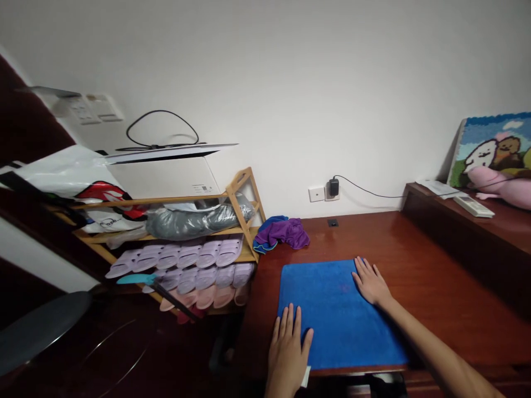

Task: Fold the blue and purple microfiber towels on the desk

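Blue cloth (340, 326): lay flat on the surface (431, 276), roughly square, without a clear long axis
Left grip (287, 348): was open at the near left edge; most cloth lay rightward
Right grip (372, 283): was open at the far right corner; cloth lay left and nearer
Contact: both touched it

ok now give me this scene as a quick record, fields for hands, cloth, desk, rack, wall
left hand: open, on the near left edge of the blue cloth
right hand: open, on the cloth's far right corner
cloth: blue, spread flat at the desk's near edge
desk: reddish-brown wood; crumpled purple and blue fabric at its far left corner
rack: wooden, left of the desk, with rows of lilac and pink clogs
wall: white, black plug in a socket
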Demonstrator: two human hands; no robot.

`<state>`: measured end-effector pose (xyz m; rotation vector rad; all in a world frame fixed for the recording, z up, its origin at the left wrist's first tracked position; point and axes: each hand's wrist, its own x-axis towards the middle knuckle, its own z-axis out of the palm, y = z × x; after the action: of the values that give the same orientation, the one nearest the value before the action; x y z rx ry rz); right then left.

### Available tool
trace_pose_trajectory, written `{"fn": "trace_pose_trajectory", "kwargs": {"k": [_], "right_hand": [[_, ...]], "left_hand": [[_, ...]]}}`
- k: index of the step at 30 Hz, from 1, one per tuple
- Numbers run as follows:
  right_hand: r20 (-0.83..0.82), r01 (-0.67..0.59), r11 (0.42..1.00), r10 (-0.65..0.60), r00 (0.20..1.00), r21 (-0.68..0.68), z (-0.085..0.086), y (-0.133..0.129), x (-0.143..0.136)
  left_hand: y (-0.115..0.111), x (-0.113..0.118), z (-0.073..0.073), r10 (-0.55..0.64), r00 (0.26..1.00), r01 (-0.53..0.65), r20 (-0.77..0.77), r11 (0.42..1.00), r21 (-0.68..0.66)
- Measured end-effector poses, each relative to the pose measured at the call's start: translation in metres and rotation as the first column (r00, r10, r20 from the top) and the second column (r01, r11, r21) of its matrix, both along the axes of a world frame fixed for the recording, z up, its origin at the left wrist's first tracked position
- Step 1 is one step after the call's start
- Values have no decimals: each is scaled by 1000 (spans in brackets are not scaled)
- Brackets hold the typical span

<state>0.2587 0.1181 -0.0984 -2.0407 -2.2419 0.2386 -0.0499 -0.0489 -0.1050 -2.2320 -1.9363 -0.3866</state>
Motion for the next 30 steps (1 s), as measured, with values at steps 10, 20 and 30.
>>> {"fn": "trace_pose_trajectory", "kwargs": {"k": [10, 20, 30], "right_hand": [[-22, -6, 1000, 6, 1000, -2, 4, -1, 1], [10, 7, 1000, -7, 1000, 11, 1, 0, 1], [28, 5, 1000, -4, 1000, -18, -3, 5, 4]], "left_hand": [[111, 138, 47, -279, 947, 293, 157, 954, -70], [152, 49, 25, -79, 994, 91, 77, 981, -174], [151, 3, 19, 51, 998, -48, 22, 992, -114]]}}
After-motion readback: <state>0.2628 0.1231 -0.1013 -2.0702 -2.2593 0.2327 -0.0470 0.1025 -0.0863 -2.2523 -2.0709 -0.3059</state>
